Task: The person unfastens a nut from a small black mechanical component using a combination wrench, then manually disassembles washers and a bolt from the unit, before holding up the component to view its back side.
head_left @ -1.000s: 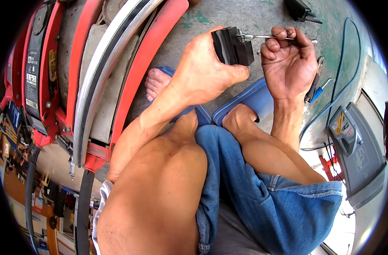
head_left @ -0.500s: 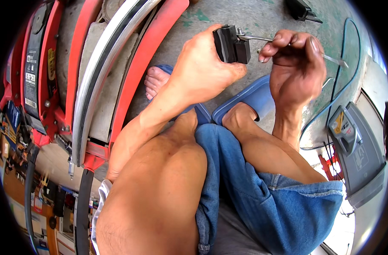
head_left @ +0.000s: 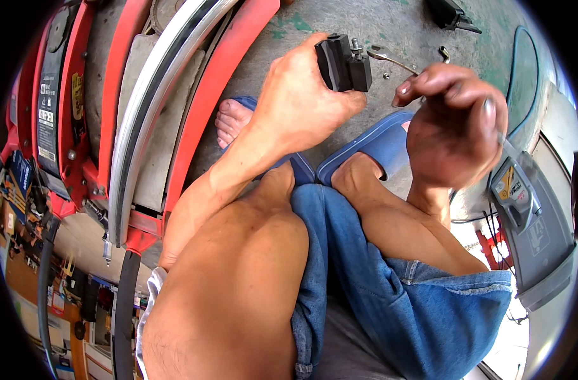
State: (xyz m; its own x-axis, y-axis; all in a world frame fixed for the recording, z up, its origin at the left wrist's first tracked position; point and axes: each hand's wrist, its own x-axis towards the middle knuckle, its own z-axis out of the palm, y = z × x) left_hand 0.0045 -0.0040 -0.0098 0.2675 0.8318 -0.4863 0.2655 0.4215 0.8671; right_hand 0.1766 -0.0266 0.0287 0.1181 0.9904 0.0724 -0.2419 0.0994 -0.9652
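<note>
My left hand (head_left: 301, 92) is wrapped round a small black block-shaped part (head_left: 333, 66), raised above the floor. From the block's top right sticks up a short metal bolt (head_left: 356, 45). To its right, my right hand (head_left: 457, 120) has curled fingers, somewhat blurred, with a slim metal wrench (head_left: 393, 58) held at the fingertips. The wrench's jaw end points at the bolt and stands slightly apart from it. The rest of its shaft is hidden behind the fingers.
On the concrete floor (head_left: 257, 76) lie a small nut (head_left: 386, 76), a dark-tipped metal tool (head_left: 444, 56) and a black part (head_left: 452, 16). A red frame with a wheel (head_left: 156, 73) stands left. A teal hose (head_left: 534, 63) and grey case (head_left: 533, 221) are right.
My right hand has drawn back right and slightly down, and the wrench's jaw has come off the bolt. The left hand and the black block have barely moved.
</note>
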